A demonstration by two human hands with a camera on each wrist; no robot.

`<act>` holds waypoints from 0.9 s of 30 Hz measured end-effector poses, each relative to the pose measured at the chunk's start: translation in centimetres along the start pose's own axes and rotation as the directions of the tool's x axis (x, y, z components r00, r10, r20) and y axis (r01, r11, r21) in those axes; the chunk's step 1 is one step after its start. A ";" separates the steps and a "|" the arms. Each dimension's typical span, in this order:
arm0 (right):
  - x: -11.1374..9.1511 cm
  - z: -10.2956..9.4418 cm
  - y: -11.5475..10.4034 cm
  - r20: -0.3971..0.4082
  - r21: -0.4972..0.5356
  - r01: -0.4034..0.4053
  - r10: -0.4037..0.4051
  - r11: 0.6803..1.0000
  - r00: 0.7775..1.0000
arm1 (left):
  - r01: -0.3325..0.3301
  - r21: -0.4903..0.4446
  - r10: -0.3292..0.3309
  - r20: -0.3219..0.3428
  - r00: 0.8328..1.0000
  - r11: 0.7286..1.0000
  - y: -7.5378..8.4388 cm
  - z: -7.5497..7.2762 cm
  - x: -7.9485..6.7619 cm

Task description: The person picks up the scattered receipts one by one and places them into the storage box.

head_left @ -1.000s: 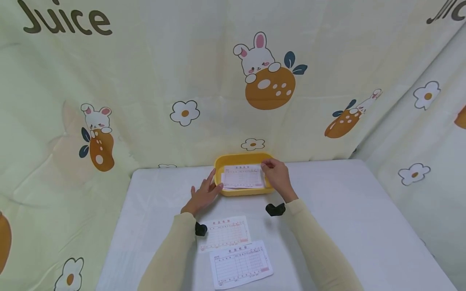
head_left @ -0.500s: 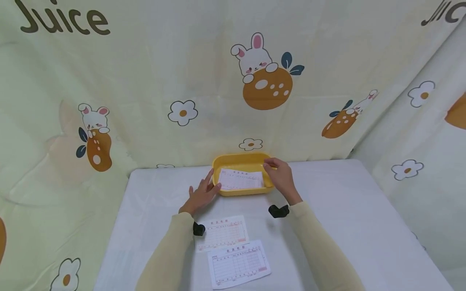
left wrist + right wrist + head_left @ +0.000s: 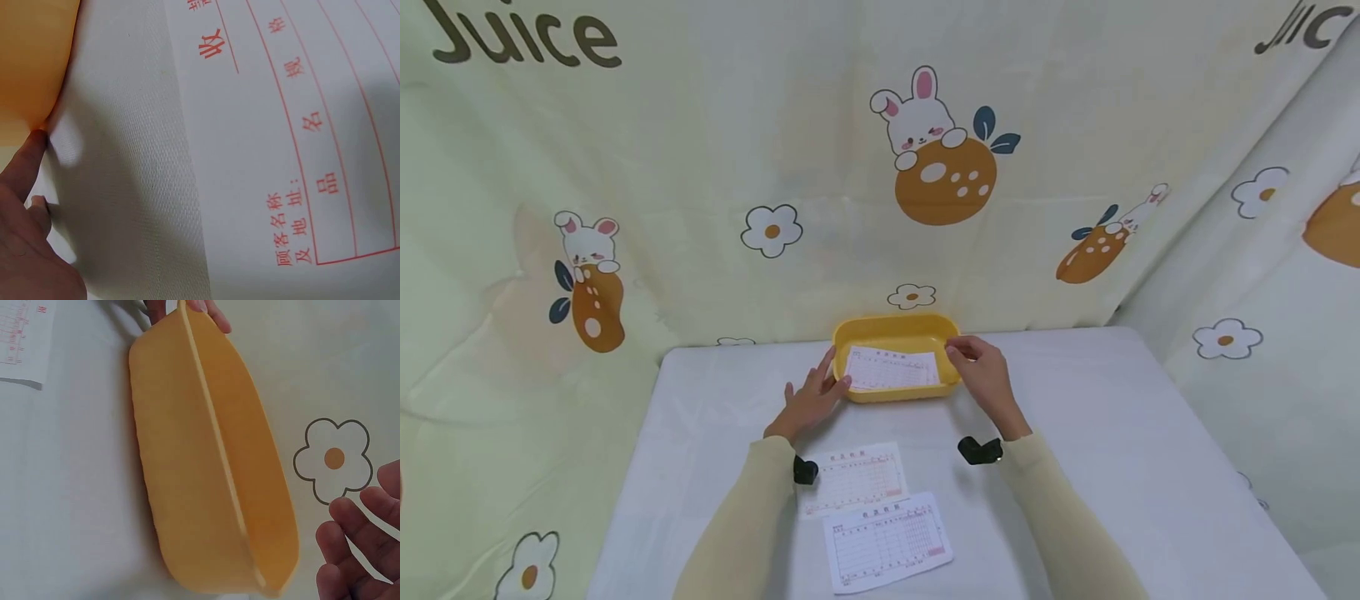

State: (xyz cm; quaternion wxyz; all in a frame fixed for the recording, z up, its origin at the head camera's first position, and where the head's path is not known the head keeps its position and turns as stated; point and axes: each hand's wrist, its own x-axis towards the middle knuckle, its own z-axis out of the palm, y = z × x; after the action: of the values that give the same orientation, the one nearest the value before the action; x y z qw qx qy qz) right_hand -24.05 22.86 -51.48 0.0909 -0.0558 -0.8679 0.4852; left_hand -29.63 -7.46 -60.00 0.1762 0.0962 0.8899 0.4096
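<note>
A yellow tray [image 3: 898, 340] stands at the back of the table, with printed receipt slips [image 3: 892, 371] lying inside along its front side. My left hand [image 3: 808, 404] rests on the tray's left end, fingers spread along the wall and thumb at the front rim. In the left wrist view, a straight fingertip touches the tray's outer wall [image 3: 31, 62]. At the tray's right end is my right hand [image 3: 988, 379]. The right wrist view shows its fingers [image 3: 362, 534] loosely bent, beside the tray and holding nothing.
Two more receipt slips lie on the white table [image 3: 1112, 467] in front: a red-printed one [image 3: 853, 482] and, overlapping its lower edge, a darker-printed one [image 3: 889, 543]. A cloth with rabbit and flower prints hangs directly behind the tray.
My right hand has let go of the top receipt slip's right corner and moved slightly right. That slip has dropped toward the tray's front. The left hand has kept its place on the tray.
</note>
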 end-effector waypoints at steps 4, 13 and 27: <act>-0.7 0.3 0.3 0.008 0.011 -0.011 0.011 1.000 1.000 | -0.003 -0.005 0.003 0.003 1.000 1.000 -0.1 -0.1 0.0; -2.4 1.2 0.6 0.022 0.046 -0.040 0.039 0.998 0.999 | 0.001 -0.008 -0.001 -0.003 1.000 1.000 -0.4 0.2 0.3; -4.4 3.8 2.1 0.096 0.062 -0.110 0.103 0.992 0.990 | 0.027 -0.027 -0.026 0.002 1.000 0.999 0.0 0.1 -0.1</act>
State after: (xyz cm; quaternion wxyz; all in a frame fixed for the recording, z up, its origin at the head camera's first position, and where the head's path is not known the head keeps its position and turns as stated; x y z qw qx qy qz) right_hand -20.54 20.02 -55.68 0.0263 -0.0763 -0.8501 0.5204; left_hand -29.54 -7.43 -59.99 0.1834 0.0822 0.8853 0.4193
